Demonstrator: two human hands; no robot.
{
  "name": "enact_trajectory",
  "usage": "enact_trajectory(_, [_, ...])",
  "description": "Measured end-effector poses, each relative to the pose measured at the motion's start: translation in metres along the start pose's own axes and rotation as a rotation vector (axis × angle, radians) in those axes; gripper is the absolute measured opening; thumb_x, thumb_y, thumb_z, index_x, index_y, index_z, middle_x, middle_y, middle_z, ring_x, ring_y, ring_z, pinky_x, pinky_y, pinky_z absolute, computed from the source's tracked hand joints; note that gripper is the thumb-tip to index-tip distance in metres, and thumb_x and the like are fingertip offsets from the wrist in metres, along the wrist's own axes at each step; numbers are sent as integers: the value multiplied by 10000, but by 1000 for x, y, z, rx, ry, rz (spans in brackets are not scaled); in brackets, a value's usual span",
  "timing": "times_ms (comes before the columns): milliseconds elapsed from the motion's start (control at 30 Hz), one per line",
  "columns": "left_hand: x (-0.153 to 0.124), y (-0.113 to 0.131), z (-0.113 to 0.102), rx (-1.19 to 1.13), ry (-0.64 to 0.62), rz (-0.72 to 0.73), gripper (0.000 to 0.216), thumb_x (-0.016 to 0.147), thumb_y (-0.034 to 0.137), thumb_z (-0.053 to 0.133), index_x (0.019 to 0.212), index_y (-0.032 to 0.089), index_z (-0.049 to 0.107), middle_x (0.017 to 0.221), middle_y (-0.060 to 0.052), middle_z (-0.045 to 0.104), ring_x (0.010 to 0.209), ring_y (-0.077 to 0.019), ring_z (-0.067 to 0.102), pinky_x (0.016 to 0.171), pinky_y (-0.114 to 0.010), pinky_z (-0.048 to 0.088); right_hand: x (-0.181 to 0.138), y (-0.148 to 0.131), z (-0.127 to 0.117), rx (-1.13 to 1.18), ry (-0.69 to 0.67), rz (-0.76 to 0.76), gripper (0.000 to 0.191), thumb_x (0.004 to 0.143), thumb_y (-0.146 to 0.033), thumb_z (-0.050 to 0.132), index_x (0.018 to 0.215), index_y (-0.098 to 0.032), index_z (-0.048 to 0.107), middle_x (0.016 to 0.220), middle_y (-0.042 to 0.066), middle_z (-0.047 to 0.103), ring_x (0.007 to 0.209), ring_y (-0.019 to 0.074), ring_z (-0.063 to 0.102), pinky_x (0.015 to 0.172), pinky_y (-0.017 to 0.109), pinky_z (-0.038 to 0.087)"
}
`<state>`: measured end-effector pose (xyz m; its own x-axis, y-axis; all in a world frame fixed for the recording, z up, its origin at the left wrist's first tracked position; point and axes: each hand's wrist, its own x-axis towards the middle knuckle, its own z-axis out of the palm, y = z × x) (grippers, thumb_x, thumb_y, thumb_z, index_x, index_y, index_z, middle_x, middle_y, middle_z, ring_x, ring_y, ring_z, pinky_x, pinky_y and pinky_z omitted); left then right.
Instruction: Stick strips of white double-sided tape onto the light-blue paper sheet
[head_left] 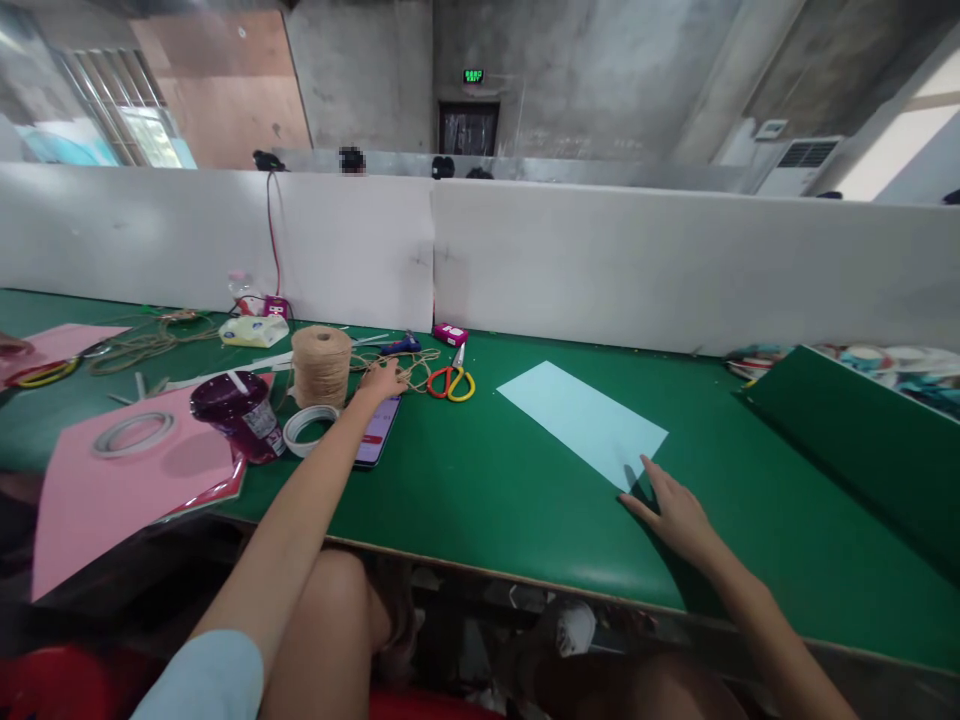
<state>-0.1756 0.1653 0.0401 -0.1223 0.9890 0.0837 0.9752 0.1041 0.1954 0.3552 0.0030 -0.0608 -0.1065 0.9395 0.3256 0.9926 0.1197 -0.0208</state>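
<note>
A pale blue sheet of paper (581,420) lies flat on the green table. At its near right corner is my right hand (675,510), thumb and fingers apart, with the fingertips at the paper's edge. My left hand (381,380) reaches over a loose tangle of twine (416,372), just beyond a phone (379,432) with a lit screen. Its fingers look spread; whether they touch the twine I cannot tell. Scissors (451,381) with one red and one yellow handle lie right of that hand. A large twine spool (321,368) stands to its left.
On the left are a white tape roll (311,428), a dark purple cup (238,415) with a straw, and pink sheets (150,475) bearing another tape roll (133,434). A small magenta box (450,334) sits by the white partition (585,265). A green board (862,440) leans at right.
</note>
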Motion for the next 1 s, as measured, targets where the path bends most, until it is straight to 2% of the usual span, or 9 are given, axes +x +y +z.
enact_trajectory(133, [7,-9,8,-37,-27,3,524,728,374,609,1208,206,479,1097,-124,601,997,-262,593,807,-326,469,3,-1,-5,28,9,-58,755,861,-596,338,1386,-53,324,1302,233,504,1183,323,498,960,432,415])
enact_trajectory(233, [5,-9,6,-76,70,-31,433,801,300,514,1211,170,463,1142,-164,553,980,-263,591,796,-342,467,5,-7,-12,34,15,-53,713,877,-567,338,1379,-60,332,1277,225,526,1151,307,525,942,419,431])
enact_trajectory(333, [5,-8,-6,-122,205,-50,373,819,171,421,1188,160,473,1152,-173,508,952,-260,591,798,-371,464,6,-14,-19,2,11,-51,690,886,-541,356,1378,-59,332,1238,218,559,1084,295,570,880,393,470])
enact_trajectory(433, [7,-6,-27,-172,334,-30,366,800,113,410,1152,178,483,1159,-141,483,986,-238,568,831,-355,462,7,-19,-24,-97,39,-72,602,914,-481,335,1354,-73,372,1183,200,599,983,277,619,793,367,496])
enact_trajectory(567, [9,2,-66,-241,492,2,377,800,98,405,1163,190,451,1163,-119,469,1023,-218,538,891,-352,456,14,-22,-30,-302,41,-87,455,941,-365,302,1264,-99,479,1007,159,667,735,236,658,631,333,478])
enact_trajectory(667, [9,15,-97,-441,679,215,369,739,49,458,1067,208,515,1069,-86,513,991,-218,544,920,-382,454,22,-24,-36,-393,2,-100,368,928,-292,342,1191,-129,541,873,122,672,638,201,635,565,293,421])
enact_trajectory(767, [5,31,-125,-488,733,297,386,721,19,476,1045,223,526,1031,-61,534,1021,-211,531,954,-385,436,30,-27,-41,-409,-35,-127,293,915,-242,367,1077,-164,598,854,106,661,659,192,627,566,282,387])
enact_trajectory(900, [-11,56,-153,-597,849,404,342,750,33,506,1031,229,520,1029,-46,543,1052,-197,509,969,-368,417,40,-27,-44,-411,-56,-215,228,881,-146,402,923,-140,626,793,107,651,666,198,622,606,300,379])
enact_trajectory(1000, [-28,74,-173,-649,831,489,325,790,64,510,1053,256,502,1074,-19,534,1033,-165,496,930,-356,441,47,-23,-46,-394,-71,-282,221,829,-60,425,896,-136,621,774,100,654,652,184,612,612,294,366])
